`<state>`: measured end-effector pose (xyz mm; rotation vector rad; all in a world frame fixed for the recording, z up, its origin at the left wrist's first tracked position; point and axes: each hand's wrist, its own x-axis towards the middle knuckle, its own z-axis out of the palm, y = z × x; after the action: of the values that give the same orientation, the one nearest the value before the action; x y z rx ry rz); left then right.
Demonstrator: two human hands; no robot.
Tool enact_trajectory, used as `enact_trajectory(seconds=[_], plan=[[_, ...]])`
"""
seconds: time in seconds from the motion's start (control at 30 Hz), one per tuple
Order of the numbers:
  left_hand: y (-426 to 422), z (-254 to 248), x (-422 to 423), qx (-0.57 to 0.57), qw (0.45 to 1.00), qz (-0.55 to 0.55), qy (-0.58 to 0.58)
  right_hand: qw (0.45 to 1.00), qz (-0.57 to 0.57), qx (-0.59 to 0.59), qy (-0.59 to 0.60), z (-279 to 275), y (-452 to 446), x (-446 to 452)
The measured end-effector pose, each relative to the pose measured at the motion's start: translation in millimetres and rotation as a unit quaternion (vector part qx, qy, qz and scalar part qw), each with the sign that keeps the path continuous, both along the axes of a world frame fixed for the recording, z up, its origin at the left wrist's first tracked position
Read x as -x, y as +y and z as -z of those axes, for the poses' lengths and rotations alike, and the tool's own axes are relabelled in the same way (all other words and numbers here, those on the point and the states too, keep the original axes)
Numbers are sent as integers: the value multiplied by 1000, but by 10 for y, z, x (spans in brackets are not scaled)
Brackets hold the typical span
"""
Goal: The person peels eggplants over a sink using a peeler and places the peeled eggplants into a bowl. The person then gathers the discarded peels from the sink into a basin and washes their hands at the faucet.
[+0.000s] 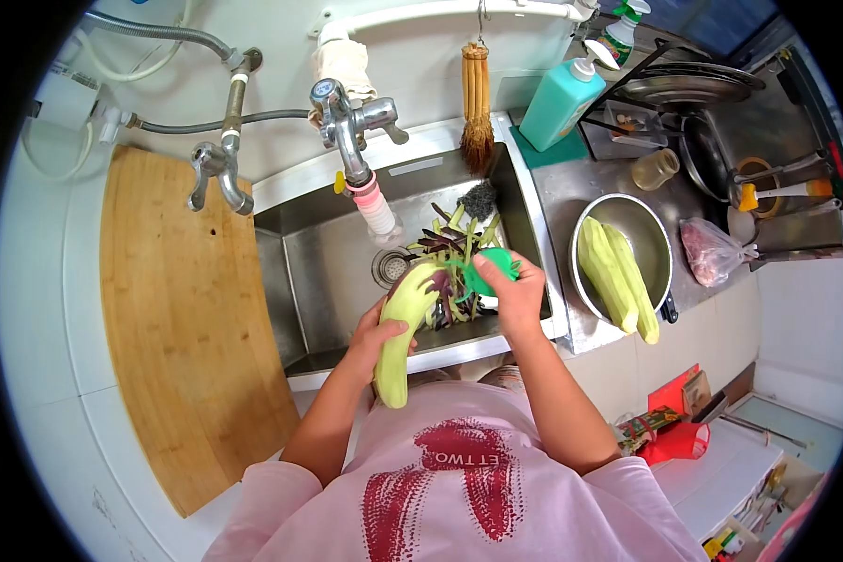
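Observation:
My left hand (377, 339) is wrapped round a mostly peeled, pale green eggplant (405, 323) at the sink's front edge. Dark purple skin remains near its upper end. My right hand (517, 288) grips a green peeler (492, 272) close to that upper end. Below them, purple and green peelings (454, 244) lie in the steel sink (332, 253), beside the drain. Two peeled eggplants (613, 276) rest in a metal bowl (666, 245) on the counter at the right, their lower ends over the rim.
A faucet (351, 140) with a pink hose end hangs over the sink. A wooden board (192, 328) lies at the left. Behind the bowl stand a teal bottle (562, 103), a glass jar (656, 170) and a pan (707, 155); a bagged item (712, 251) lies right of it.

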<state>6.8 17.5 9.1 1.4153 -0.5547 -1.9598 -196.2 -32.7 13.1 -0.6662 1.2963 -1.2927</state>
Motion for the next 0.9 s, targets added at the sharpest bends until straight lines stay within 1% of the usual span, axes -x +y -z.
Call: enact_trajectory(seconds=[0.03, 0.07, 0.13, 0.17, 0.2, 0.27, 0.33, 0.4, 0.47, 0.53, 0.57, 0.63, 0.7, 0.73, 0.8, 0.87, 0.9], plan=[[-15, -30, 20, 0, 1000, 1, 1, 999, -29, 11, 17, -21, 33, -26], [-26, -73, 51, 11, 1000, 1, 2, 999, -27, 12, 18, -40, 46, -52], [-26, -132, 101, 21, 1000, 2, 4, 993, -108, 31, 37, -62, 79, -91], [-28, -151, 115, 26, 1000, 3, 14, 991, -111, 47, 66, -27, 84, -97], [-37, -162, 122, 32, 999, 4, 24, 991, -109, 48, 66, -7, 80, -89], [-31, -129, 101, 42, 999, 10, 29, 998, -61, -11, 12, 34, 66, -62], [4, -81, 59, 51, 998, 16, 33, 998, -54, -19, 0, 131, 46, -14], [44, -38, 0, 59, 995, 14, 77, 998, 1, -49, -34, 241, 12, 44], [76, 12, -52, 47, 996, 23, 77, 998, -11, -56, -19, 345, -10, 74], [110, 59, -80, 33, 996, 31, 76, 997, -35, -36, 60, 404, -15, 64], [121, 80, -89, 33, 995, 26, 96, 997, -35, -36, 59, 471, -5, 88], [68, 62, -110, 38, 992, 21, 116, 981, -41, -39, 187, 534, -32, 171], [55, 18, -150, 56, 986, 20, 156, 979, -44, -31, 199, 567, -1, 200], [46, -13, -133, 57, 986, 18, 155, 976, -42, -22, 210, 559, 3, 195], [8, -68, -46, 4, 992, -29, 121, 980, -39, -11, 193, 459, 12, 166], [-13, -12, -52, -15, 992, -25, 120, 998, -30, 2, 59, 202, 28, 99], [-21, 14, -47, -33, 992, -21, 118, 998, -30, 2, 61, 120, 43, 67]])
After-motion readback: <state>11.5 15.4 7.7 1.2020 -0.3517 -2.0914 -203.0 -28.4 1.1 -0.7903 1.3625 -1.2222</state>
